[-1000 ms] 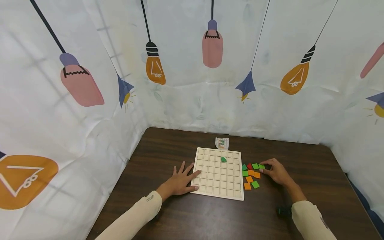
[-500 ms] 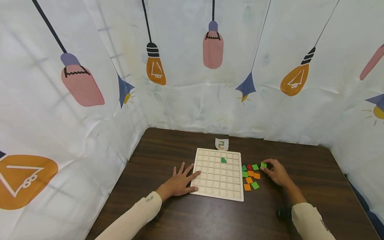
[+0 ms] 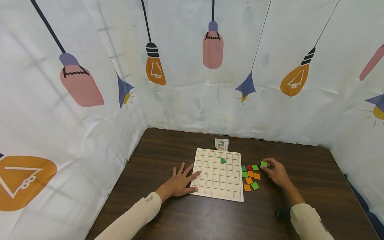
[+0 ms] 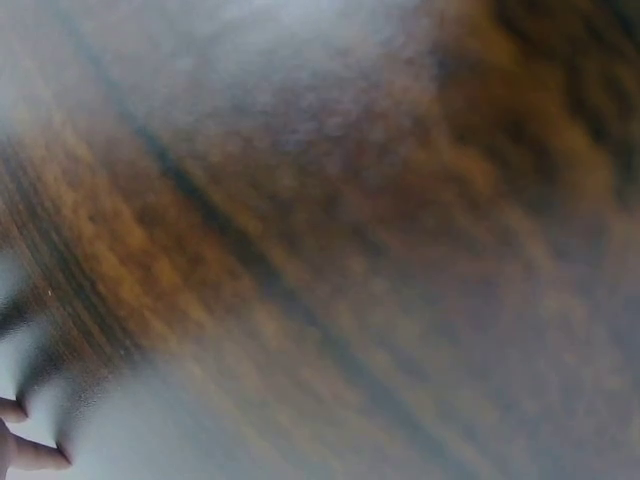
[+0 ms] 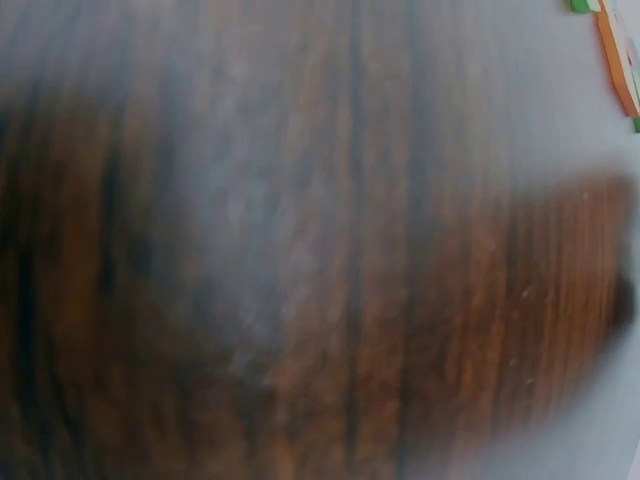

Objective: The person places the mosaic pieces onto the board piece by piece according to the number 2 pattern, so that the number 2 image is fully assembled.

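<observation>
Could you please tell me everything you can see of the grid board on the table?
The board is a pale cream, roughly square panel, possibly wood, with a plain rim around rows of small square cells. It lies flat on the dark table, slightly turned in the head view. A green piece with a curved side sits toward its far edge. The left hand overlaps its left edge, thumb and a finger on it. Coloured tiles lie beside its right edge.

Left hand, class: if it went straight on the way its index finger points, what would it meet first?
The left hand lies partly over the board; farther along, the first thing in line appears to be the dark green piece on it, though depth is hard to judge.
</observation>
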A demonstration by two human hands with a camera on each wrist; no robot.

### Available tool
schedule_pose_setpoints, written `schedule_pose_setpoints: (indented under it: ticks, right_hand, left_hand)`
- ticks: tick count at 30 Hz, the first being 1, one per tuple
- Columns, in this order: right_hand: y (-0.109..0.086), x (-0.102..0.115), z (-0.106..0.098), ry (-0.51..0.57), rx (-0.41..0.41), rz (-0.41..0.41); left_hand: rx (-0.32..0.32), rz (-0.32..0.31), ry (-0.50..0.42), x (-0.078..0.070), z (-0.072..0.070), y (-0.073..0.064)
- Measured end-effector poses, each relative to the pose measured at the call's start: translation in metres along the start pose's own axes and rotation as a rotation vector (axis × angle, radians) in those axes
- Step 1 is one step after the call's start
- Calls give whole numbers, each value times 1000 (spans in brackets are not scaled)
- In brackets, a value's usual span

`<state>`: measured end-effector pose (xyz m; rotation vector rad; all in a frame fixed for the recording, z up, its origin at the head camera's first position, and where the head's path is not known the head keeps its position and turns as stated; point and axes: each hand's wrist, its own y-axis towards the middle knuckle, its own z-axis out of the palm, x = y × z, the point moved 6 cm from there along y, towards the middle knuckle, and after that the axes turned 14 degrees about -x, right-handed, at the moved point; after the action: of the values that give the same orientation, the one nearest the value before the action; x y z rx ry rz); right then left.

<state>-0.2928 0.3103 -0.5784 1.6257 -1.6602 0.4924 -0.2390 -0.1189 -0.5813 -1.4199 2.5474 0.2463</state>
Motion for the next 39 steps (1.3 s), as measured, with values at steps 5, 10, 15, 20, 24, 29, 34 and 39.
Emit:
schedule_pose_setpoints:
  ticks: [5,10,15,20,24,29,34,39]
  right_hand:
    - [2,10,1,17,2,6]
    - [5,23,7,40,29,8]
    - [8,35,15,68,53,5]
    - [8,45,21,113,66,-6]
    - [7,53,27,157,91,-17]
    - [8,64,35,224,129,-11]
    - [10,77,45,234,159,-12]
    - [9,90,57,260,204,-21]
  left_hand:
    - [-3,2,0,0,0,0]
    - [-8,7,-10,0,-1,-1]
    - [-12,4,-15,0,-1,-1]
    - [-9,-5,-27,0,-1,-1]
    - [-1,-14,-34,0,-1,-1]
    - [3,-14,-32,1,-1,-1]
    - [10,-21,-38,2,-1,-1]
    - [12,-20,-24,3,1,-2]
